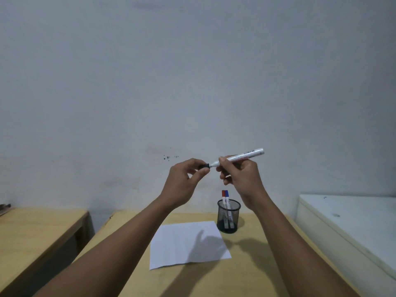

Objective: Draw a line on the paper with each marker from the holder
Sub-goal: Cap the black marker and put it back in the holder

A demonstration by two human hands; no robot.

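Observation:
Both hands are raised above the table in the head view. My right hand grips the white barrel of a marker, which lies nearly level and points left. My left hand pinches the marker's black cap at the barrel's left end; whether the cap is on or just off the tip is unclear. Below stands a black mesh holder with a red-capped marker and a blue-capped marker upright in it. A blank white sheet of paper lies on the wooden table just left of the holder.
A second wooden table stands to the left across a gap. A white cabinet or box stands close on the right. A plain wall rises right behind the tables.

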